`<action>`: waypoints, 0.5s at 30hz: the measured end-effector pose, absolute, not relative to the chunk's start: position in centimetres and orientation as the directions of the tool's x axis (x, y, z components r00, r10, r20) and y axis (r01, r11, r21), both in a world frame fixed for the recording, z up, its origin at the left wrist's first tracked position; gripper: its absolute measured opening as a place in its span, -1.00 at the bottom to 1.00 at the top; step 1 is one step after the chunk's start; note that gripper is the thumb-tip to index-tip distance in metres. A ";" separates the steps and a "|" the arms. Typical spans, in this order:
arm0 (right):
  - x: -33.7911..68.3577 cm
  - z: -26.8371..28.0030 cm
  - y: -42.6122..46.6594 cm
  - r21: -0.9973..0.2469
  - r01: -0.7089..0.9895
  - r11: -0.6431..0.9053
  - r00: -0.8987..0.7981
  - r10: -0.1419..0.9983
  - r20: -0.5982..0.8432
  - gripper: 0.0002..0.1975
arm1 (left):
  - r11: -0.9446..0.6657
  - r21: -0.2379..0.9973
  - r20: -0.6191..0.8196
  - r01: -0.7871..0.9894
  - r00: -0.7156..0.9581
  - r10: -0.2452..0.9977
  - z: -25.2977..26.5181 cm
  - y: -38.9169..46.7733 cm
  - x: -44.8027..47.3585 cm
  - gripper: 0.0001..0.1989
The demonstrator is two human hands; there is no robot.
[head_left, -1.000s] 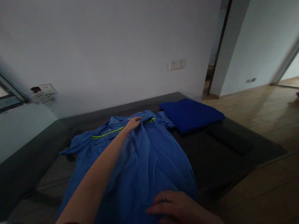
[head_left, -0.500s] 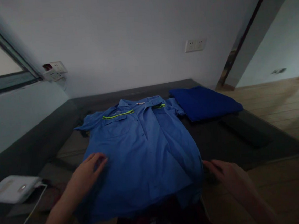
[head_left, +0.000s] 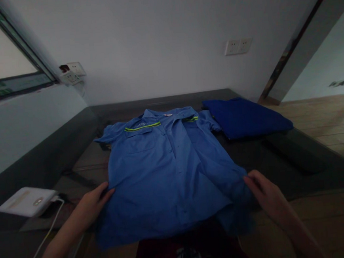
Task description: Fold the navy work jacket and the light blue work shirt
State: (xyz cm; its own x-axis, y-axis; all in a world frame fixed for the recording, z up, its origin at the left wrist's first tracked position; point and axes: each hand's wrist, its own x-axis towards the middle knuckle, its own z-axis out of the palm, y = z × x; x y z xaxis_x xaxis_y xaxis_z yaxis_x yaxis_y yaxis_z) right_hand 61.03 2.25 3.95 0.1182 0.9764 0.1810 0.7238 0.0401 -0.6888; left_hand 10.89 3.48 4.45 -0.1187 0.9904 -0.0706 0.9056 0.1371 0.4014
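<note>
A blue short-sleeved shirt (head_left: pixel 163 169) lies front side up on the dark table (head_left: pixel 85 128), its collar toward the wall and its hem hanging over the near edge. Yellow-green stripes cross the chest, and a flapped pocket shows on the left. My left hand (head_left: pixel 94 200) pinches the shirt's left side edge above the hem. On the opposite side, my right hand (head_left: pixel 261 189) grips the other side edge between thumb and fingers, drawing the cloth outward. The front placket is partly apart near the collar, and creases run down the right half.
A folded darker blue cloth (head_left: pixel 245 117) lies at the back right, beside a sleeve. To the left, a white box-shaped device (head_left: pixel 28 201) has a white cable (head_left: pixel 53 224) trailing toward me. Wall sockets (head_left: pixel 238 47) sit above the table, with a wooden floor (head_left: pixel 331 112) at right.
My left hand has moved from above the shirt to its left edge and closed on it. My right hand has pulled the right edge outward and slightly up. The view has shifted a little.
</note>
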 end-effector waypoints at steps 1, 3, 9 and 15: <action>61.6 4.3 2.6 -0.736 0.677 0.028 0.148 0.974 0.174 -0.63 | 0.131 0.477 -0.076 0.869 -0.108 0.991 4.6 3.5 10.5 -0.56; 62.6 4.9 3.2 -0.805 0.592 -0.015 0.229 0.962 0.150 -0.63 | 0.150 0.595 -0.105 0.789 -0.110 0.988 5.3 3.5 10.0 -0.51; 63.9 6.4 5.2 -0.844 0.522 -0.122 0.494 0.850 0.183 -0.64 | 0.195 0.742 -0.030 0.641 -0.258 0.966 8.0 4.4 11.5 -0.49; 64.7 7.7 7.9 -0.780 0.625 -0.036 0.473 0.812 0.342 -0.61 | 0.192 0.740 -0.054 0.645 -0.227 0.972 8.8 5.9 10.4 -0.63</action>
State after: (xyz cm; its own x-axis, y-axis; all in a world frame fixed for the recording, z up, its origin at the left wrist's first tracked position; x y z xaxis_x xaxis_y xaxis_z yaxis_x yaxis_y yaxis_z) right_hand 64.73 7.87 7.66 0.4732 0.8119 0.3419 0.6247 -0.0356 -0.7800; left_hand 10.36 5.92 8.77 -0.2266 0.9725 -0.0542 0.6450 0.1915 0.7398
